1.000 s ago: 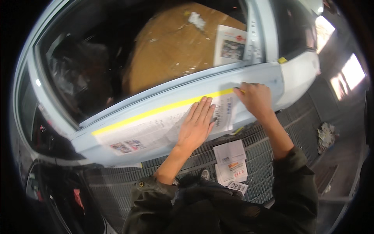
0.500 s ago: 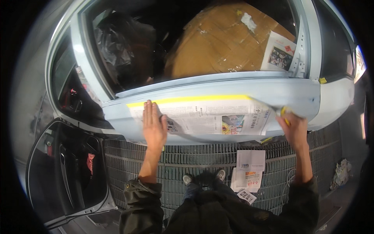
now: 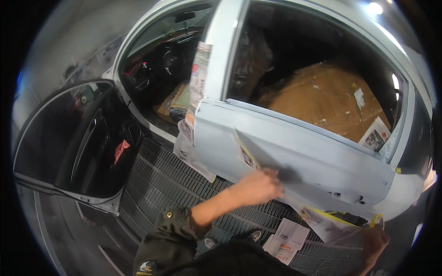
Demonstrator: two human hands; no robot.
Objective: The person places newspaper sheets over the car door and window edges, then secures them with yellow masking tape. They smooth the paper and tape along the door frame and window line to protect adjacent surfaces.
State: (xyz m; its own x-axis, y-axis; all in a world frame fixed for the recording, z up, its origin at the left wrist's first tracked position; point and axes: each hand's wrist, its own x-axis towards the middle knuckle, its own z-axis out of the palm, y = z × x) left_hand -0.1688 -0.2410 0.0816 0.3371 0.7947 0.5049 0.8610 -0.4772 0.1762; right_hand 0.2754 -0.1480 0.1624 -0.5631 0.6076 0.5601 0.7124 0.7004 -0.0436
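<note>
My left hand (image 3: 260,186) is closed in a pinch on a yellow-edged newspaper sheet (image 3: 329,226), in front of the light grey car door (image 3: 294,138). One end of the sheet stands up past my fingers, and the rest sags toward the right. At the lower right, my right hand (image 3: 375,241) grips a roll of yellow masking tape (image 3: 378,220), beside the sheet's taped edge. The sheet hangs away from the door, and its shadow falls on the panel. Some of the right fingers are hidden.
An open black-lined front door (image 3: 99,142) stands at the left. More newspaper (image 3: 191,149) hangs at the front edge of the grey door. Papers (image 3: 287,239) lie on the grated floor (image 3: 159,184) by my feet. Brown cardboard (image 3: 322,96) shows through the window opening.
The newspaper, earlier flat against the door under my left palm, is now off it and bent. My left hand moved right and closed on it; my right hand moved down. The view has turned.
</note>
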